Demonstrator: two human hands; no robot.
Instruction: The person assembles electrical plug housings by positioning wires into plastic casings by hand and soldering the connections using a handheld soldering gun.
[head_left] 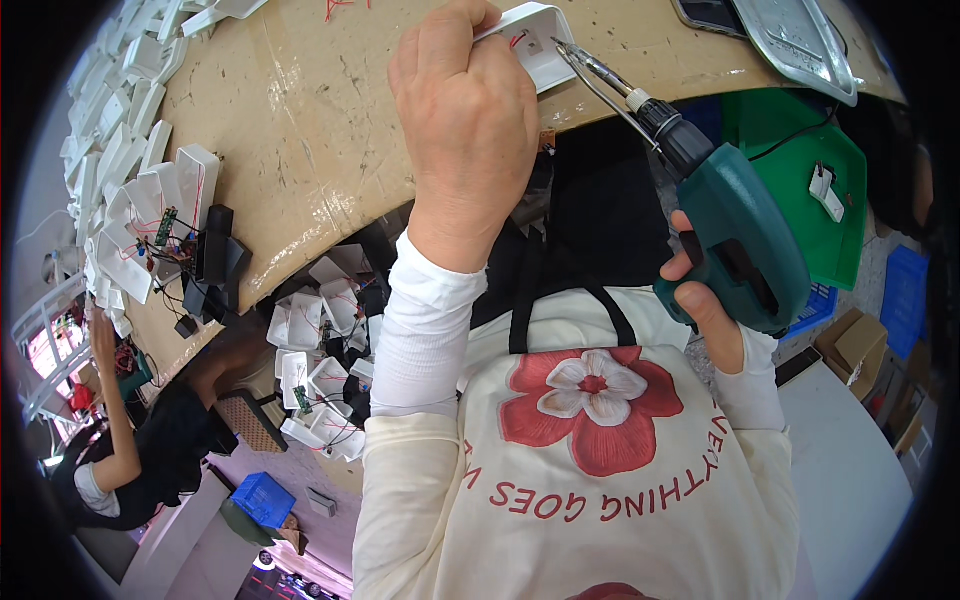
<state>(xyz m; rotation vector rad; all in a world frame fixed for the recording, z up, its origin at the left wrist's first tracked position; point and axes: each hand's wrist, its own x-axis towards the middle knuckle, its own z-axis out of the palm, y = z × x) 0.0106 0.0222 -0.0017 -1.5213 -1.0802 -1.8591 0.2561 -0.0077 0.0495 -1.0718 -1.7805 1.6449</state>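
Observation:
At the table's near edge my left hand [465,140] is closed on a white plastic case [548,62], tilted with its hollow side toward me. Inside the case a red wire [518,40] and a small metal piece show. My right hand [712,310] grips a dark green soldering gun [745,235] by its handle. The gun's metal tip and a thin tube beside it reach to the case's right wall; whether they touch it I cannot tell. The fingertips of my left hand are partly hidden behind the case rim.
White cases [120,150] are heaped on the table's left side, some with wires and circuit boards. More wired cases [320,370] lie below the table edge. On the right are a green bin [840,250], a clear tray [800,45] and a phone [712,14]. A co-worker [120,450] sits at left.

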